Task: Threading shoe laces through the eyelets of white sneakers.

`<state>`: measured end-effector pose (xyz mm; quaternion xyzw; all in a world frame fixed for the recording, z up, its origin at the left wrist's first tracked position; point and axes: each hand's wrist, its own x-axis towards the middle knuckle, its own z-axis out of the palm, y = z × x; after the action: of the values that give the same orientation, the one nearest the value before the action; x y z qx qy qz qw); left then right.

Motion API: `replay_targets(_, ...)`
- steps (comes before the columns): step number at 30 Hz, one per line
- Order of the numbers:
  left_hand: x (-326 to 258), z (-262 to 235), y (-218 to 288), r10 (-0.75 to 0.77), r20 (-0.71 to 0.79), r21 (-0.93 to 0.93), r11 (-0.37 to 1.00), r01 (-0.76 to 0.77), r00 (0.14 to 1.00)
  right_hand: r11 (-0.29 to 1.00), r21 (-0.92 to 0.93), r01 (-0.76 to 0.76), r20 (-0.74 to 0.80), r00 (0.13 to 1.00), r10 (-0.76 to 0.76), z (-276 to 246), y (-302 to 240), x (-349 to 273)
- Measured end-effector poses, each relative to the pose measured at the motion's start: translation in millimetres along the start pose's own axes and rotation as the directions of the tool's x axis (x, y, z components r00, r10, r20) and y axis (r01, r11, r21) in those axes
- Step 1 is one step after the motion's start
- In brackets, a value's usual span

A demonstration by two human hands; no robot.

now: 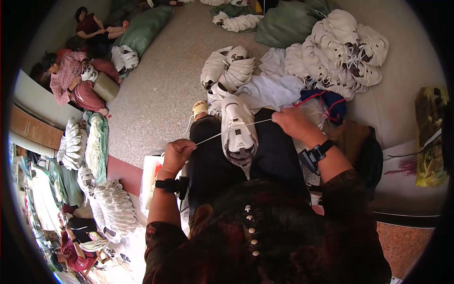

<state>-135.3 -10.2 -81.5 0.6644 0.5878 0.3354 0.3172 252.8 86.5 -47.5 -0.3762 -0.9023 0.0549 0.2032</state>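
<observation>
A white sports shoe (238,130) lies on my lap, over black trousers, toe pointing away from me. A white lace (246,127) is stretched taut across it between my two hands. My left hand (177,154) is closed on the lace's left end, left of the shoe. My right hand (292,122) pinches the right end, to the right of the shoe and slightly higher. Both wrists wear black straps.
A heap of white shoes (343,47) and white cloth (272,90) lies ahead on the speckled floor (156,94). Green sacks (283,21) stand at the back. Other people (71,78) sit at the left with more shoe piles (111,206). A white box (150,180) stands by my left knee.
</observation>
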Motion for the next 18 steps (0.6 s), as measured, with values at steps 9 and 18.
replay_targets(9,-148.3,-146.7,-108.6,-0.586,-0.283,-0.138,0.808,0.573,0.759,0.902,0.132,-0.412,-0.1,0.899,0.426,-120.4,152.0,-115.5)
replay_targets(18,-229.5,-167.4,-158.2,-0.642,-0.306,0.079,0.719,0.691,0.703,0.781,-0.165,-0.602,-0.108,0.799,0.592,-187.6,221.2,-179.9)
